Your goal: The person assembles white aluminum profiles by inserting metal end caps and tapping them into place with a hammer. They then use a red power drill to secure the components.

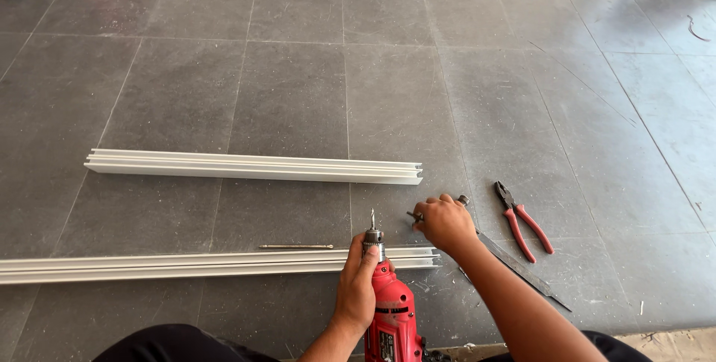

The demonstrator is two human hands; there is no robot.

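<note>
Red power drill (391, 317): stands upright at the bottom centre of the view, bit (372, 218) pointing away from the person, chuck just at the near edge of the long white rail (209, 263). Left hand (356, 287): wrapped around the drill's neck and chuck, fingers closed on it. Right hand (445, 222): just right of the drill's tip, fingers curled into a loose fist around a small dark metal tool (415, 217) whose ends stick out on either side; what kind of tool cannot be told. Long white rail: lies flat on the grey tiled floor (298, 86), running left from the drill out of view. Second, shorter white rail (253, 167): beyond the drill, parallel to the first, well apart from it. Thin metal rod (296, 246): left of the drill's tip, just beside the long rail's far edge. Flat dark metal blade (522, 271): right of the drill, partly under the right forearm. Red-handled pliers (522, 220): farther right of the drill, lying closed on the floor.
</note>
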